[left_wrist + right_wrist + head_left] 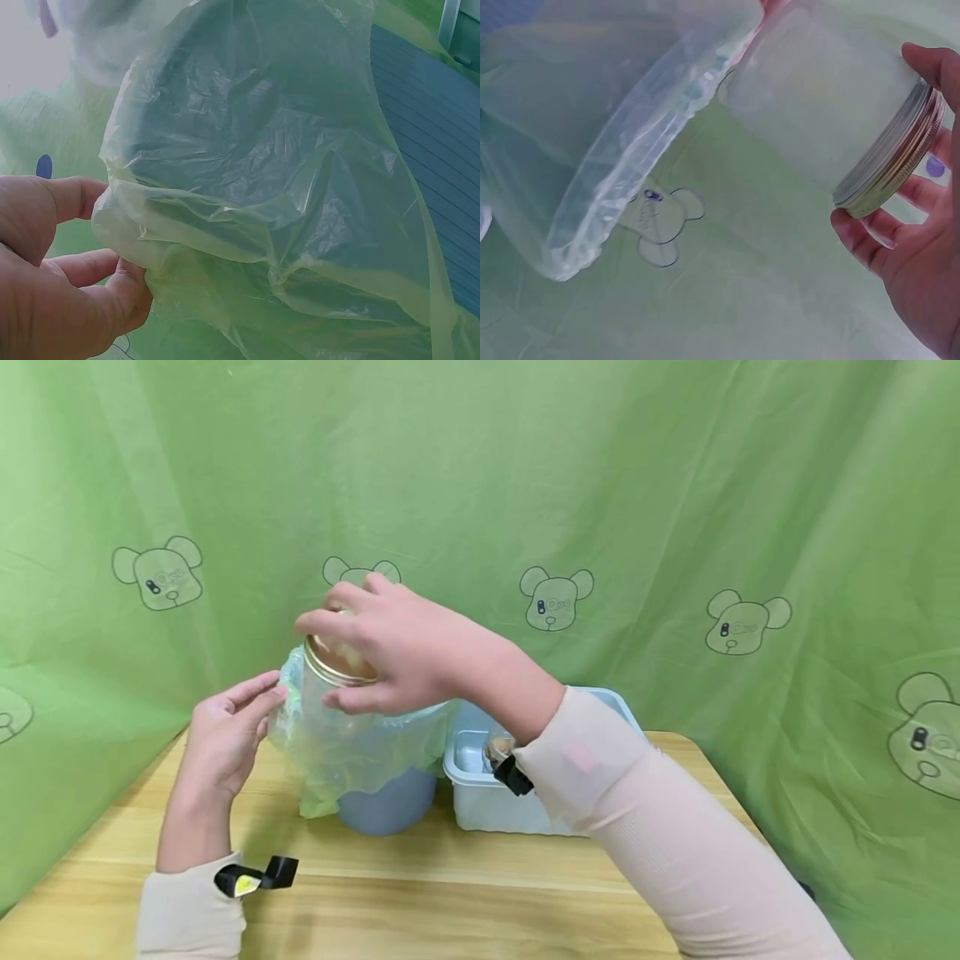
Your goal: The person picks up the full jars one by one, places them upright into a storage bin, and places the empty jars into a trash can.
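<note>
My right hand grips a clear, frosted-looking jar by its gold metal lid, fingers spread around the lid's rim. In the head view the jar is held lid up, over the near left side of a bin. A thin green translucent plastic bag covers the blue-grey ribbed bin and hangs over its outside. At the left, my left hand pinches the bag's edge between thumb and fingers. The right hand and the jar hide part of the bin's mouth in the head view.
A light blue plastic tub stands close to the right of the bin. Inside it, partly behind my right sleeve, is a small clear container. The wooden table is bordered by a green curtain with bear faces.
</note>
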### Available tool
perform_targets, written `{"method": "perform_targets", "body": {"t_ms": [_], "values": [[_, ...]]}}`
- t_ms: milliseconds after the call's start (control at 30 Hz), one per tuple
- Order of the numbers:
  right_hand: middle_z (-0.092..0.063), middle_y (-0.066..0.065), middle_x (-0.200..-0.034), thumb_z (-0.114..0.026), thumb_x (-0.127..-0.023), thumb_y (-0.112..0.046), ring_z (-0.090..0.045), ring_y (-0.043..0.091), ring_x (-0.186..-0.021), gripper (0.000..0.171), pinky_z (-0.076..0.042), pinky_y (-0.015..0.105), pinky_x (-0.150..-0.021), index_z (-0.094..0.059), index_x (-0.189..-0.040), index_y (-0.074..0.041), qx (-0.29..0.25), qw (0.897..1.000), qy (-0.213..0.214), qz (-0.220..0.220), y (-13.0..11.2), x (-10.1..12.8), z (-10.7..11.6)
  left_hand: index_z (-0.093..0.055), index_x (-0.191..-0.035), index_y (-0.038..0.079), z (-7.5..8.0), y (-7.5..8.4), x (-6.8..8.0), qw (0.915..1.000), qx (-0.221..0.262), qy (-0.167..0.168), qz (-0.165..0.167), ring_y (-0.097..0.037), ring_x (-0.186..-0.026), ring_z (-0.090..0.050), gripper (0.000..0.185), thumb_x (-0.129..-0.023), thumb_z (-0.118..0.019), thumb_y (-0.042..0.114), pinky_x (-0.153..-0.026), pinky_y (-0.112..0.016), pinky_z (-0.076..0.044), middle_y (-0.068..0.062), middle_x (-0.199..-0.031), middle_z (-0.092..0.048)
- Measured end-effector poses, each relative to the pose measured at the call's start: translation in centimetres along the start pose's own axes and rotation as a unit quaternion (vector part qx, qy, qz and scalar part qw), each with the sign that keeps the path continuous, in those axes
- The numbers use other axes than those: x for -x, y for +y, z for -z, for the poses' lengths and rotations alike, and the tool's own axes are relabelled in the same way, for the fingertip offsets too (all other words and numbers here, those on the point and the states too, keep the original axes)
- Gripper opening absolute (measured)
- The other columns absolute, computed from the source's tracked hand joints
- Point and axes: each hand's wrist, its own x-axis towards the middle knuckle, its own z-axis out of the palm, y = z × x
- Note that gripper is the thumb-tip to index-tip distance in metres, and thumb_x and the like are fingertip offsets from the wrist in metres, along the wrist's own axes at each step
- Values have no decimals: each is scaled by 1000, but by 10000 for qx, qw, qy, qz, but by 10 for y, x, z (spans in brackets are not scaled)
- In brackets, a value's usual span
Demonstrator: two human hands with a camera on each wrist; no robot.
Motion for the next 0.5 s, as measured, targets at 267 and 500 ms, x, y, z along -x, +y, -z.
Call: {"method": "perform_targets", "body": {"t_ms": [267, 500], "values": [[-54, 3, -134, -66, -95, -51, -44, 25, -109, 64, -40, 37, -90, -51, -149, -19, -45, 9989, -6, -468, 21, 0, -14, -52, -146, -3, -1, 0, 0, 9997, 147, 132, -142, -5, -107, -54, 58, -95, -75, 15, -76, -12, -47, 4, -123, -60], [-52, 5, -135, -64, -94, -58, -45, 26, -108, 68, -42, 38, -88, -50, -149, -21, -17, 9965, -225, -809, 32, -3, -32, -46, -149, -7, -1, 1, 1, 9999, 20, 123, -94, -4, -107, -54, 63, -97, -73, 16, -72, -11, -46, 5, -123, -59]]}}
